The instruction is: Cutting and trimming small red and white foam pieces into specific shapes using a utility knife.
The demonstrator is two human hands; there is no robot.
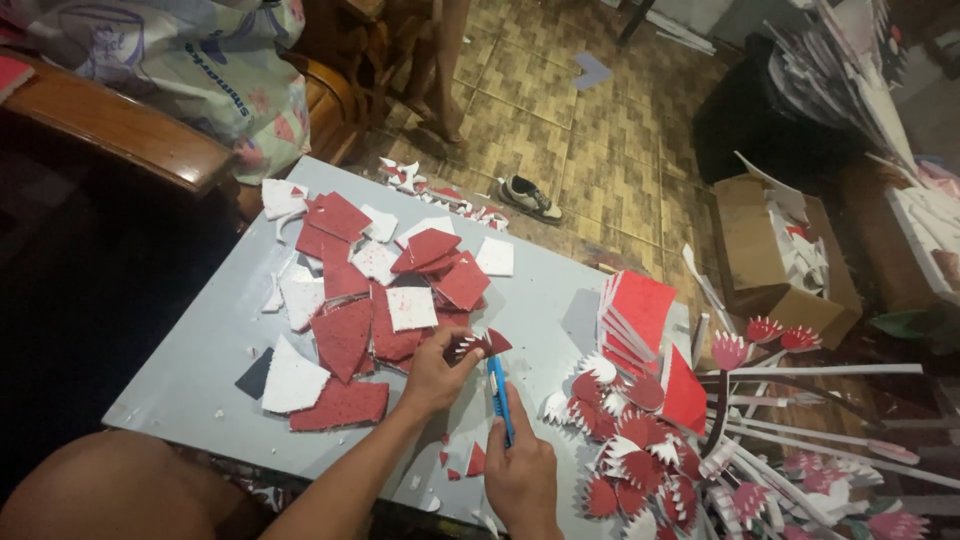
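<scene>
Currently left hand (pixel 432 375) pinches red foam piece (pixel 478 345); right hand (pixel 520 470) grips blue cutter (pixel 498 395) (blade just beneath piece), near worktop (pixel 200 350) front edge.

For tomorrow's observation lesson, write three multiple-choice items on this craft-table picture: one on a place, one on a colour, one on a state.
1. Where does the heap of uncut red and white foam pieces lie?
A. On the grey board, left of the hands
B. Inside the cardboard box
C. On the tiled floor

2. What colour is the handle of the utility knife?
A. Yellow
B. Blue
C. Black

3. What is the left hand doing?
A. Resting flat and empty
B. Pinching a small red piece with white teeth
C. Gripping the shoe

Answers:
1 A: the heap covers the grey board on the side left of both hands.
2 B: the handle gripped in the right hand is bright blue.
3 B: the fingers close on the red toothed piece, raised above the board.
</scene>
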